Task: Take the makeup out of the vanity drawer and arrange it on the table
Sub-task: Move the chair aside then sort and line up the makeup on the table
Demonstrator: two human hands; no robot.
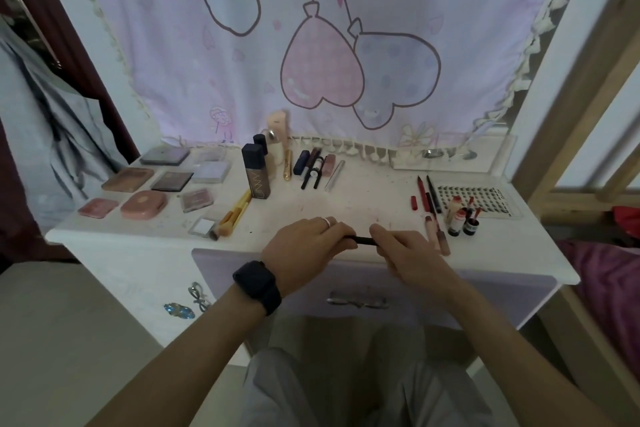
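— What are the hands on?
— A slim black liner (362,239), a thin round stick with a matte look. The left hand (304,246) curls its fingers round one end and the right hand (405,253) pinches the other, so both ends are hidden.
— Which way does it lie?
— Its long axis runs left to right, nearly level. I cannot tell which end is the tip.
— And where?
— Just over the front edge of the table (311,208), above the drawer (502,288), which has a lilac front and a curly metal handle (356,302).
— The table itself?
— Painted white and speckled with small marks. On the left lie flat palettes (128,179), square and rounded, in pink, brown and clear plastic. A tall dark boxy bottle (255,172) stands upright near the middle, with yellow-handled brushes (235,215) slanted beside it.
— On the right?
— Thin red and black pencils (426,194), small glossy tubes (460,218) and a clear lash tray (485,199).
— Behind?
— A soft lilac cloth (311,45) printed with heart balloons, with a tasselled hem. A black watch (258,286) sits on the left wrist.
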